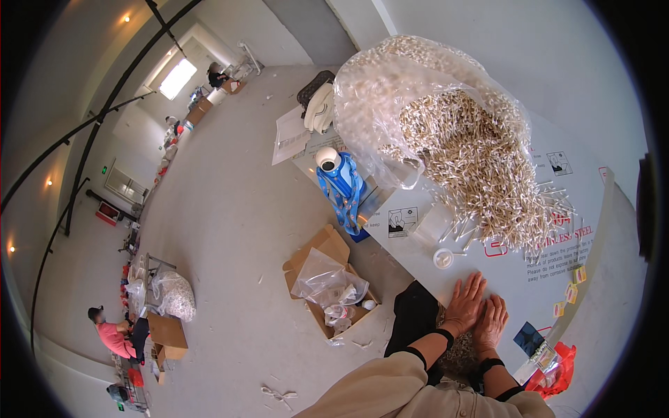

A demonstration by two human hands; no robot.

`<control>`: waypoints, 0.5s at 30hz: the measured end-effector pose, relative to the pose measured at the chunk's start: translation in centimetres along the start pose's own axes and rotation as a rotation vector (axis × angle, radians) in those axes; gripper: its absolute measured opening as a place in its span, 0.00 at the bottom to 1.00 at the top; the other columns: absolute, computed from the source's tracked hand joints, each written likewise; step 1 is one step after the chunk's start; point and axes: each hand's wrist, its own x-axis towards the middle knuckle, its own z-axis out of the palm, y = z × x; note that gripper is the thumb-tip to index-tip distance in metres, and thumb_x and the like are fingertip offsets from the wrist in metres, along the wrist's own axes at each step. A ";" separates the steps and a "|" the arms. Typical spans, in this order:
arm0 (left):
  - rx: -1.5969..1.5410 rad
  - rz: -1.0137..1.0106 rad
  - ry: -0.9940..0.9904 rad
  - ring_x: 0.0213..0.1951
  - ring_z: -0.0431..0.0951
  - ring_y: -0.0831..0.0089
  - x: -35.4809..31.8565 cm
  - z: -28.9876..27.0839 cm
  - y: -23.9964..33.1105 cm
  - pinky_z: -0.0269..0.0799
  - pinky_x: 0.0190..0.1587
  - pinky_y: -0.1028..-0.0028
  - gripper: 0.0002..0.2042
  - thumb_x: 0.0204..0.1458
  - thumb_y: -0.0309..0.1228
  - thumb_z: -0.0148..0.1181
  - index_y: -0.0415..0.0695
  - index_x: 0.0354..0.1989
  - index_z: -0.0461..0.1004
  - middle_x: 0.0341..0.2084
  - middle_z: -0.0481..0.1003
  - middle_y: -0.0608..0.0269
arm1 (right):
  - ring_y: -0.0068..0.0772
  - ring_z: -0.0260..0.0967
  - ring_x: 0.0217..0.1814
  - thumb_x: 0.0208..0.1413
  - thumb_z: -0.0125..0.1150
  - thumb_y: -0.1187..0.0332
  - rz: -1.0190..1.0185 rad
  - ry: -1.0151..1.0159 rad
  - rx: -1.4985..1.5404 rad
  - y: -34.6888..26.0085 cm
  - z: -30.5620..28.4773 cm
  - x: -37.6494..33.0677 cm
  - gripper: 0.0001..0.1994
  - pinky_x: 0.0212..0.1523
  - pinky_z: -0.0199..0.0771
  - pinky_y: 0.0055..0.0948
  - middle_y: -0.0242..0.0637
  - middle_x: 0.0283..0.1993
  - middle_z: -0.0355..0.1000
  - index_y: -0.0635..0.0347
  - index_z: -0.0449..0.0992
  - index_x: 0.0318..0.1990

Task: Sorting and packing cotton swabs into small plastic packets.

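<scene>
My left hand (465,304) lies flat near the front edge of the film-covered table (411,258), fingers stretched out and nothing in it. Close beside it my right hand (492,322) rests palm down, also empty, its fingers extended. Beyond them spreads a large heap of cotton swabs (474,160), spilling from a big clear plastic bag (376,104). Several loose swabs lie along the heap's near edge. A clear plastic container (431,224) stands left of these swabs, and a round white lid (443,258) lies just ahead of my left hand.
A blue bottle with a strap (340,177) and a white bag (320,108) stand along the table's left side. On the floor sits an open cardboard box (334,289) with plastic inside. Yellow labels (571,292) and a red bag (555,376) lie right. People work far left.
</scene>
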 end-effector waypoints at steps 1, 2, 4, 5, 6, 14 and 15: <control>0.001 0.001 0.004 0.72 0.46 0.63 0.0 0.1 -0.1 0.35 0.71 0.54 0.28 0.60 0.39 0.45 0.45 0.69 0.53 0.71 0.48 0.58 | 0.48 0.58 0.66 0.61 0.52 0.68 -0.003 0.002 -0.002 0.0 0.1 0.0 0.12 0.62 0.56 0.47 0.43 0.59 0.65 0.61 0.70 0.49; 0.001 0.002 0.008 0.72 0.46 0.63 0.0 0.1 -0.1 0.35 0.71 0.54 0.28 0.60 0.39 0.45 0.45 0.69 0.53 0.71 0.48 0.58 | 0.48 0.58 0.66 0.61 0.52 0.68 -0.006 0.005 -0.005 0.1 0.1 0.0 0.12 0.62 0.56 0.47 0.43 0.59 0.65 0.61 0.70 0.49; 0.004 0.001 0.006 0.72 0.46 0.63 0.0 0.1 -0.1 0.35 0.71 0.54 0.29 0.60 0.39 0.45 0.45 0.69 0.53 0.71 0.48 0.58 | 0.47 0.58 0.66 0.61 0.52 0.68 -0.004 0.004 -0.003 0.0 0.1 0.0 0.12 0.62 0.56 0.47 0.43 0.59 0.65 0.61 0.70 0.49; 0.006 0.000 0.005 0.72 0.46 0.63 0.0 0.1 0.0 0.35 0.71 0.54 0.29 0.60 0.39 0.45 0.45 0.69 0.53 0.71 0.48 0.58 | 0.47 0.58 0.66 0.61 0.52 0.68 -0.003 0.004 -0.002 0.0 0.1 0.0 0.12 0.62 0.56 0.47 0.43 0.59 0.65 0.61 0.70 0.49; 0.005 0.001 0.005 0.72 0.46 0.63 0.0 0.1 0.0 0.35 0.71 0.54 0.29 0.60 0.39 0.45 0.45 0.69 0.53 0.71 0.48 0.58 | 0.47 0.58 0.66 0.61 0.52 0.68 -0.002 0.004 -0.003 0.0 0.1 0.0 0.12 0.62 0.56 0.47 0.43 0.59 0.65 0.61 0.70 0.49; -0.001 -0.004 -0.009 0.72 0.46 0.63 0.0 0.1 0.0 0.35 0.71 0.54 0.29 0.60 0.39 0.45 0.45 0.69 0.53 0.71 0.48 0.58 | 0.47 0.58 0.66 0.62 0.52 0.67 0.000 -0.005 -0.010 0.2 0.1 -0.1 0.12 0.62 0.56 0.47 0.42 0.59 0.65 0.61 0.70 0.50; -0.001 -0.004 -0.009 0.72 0.46 0.63 0.0 0.1 0.0 0.35 0.71 0.54 0.29 0.60 0.39 0.45 0.45 0.69 0.53 0.71 0.48 0.58 | 0.47 0.58 0.66 0.62 0.52 0.67 0.000 -0.005 -0.010 0.2 0.1 -0.1 0.12 0.62 0.56 0.47 0.42 0.59 0.65 0.61 0.70 0.50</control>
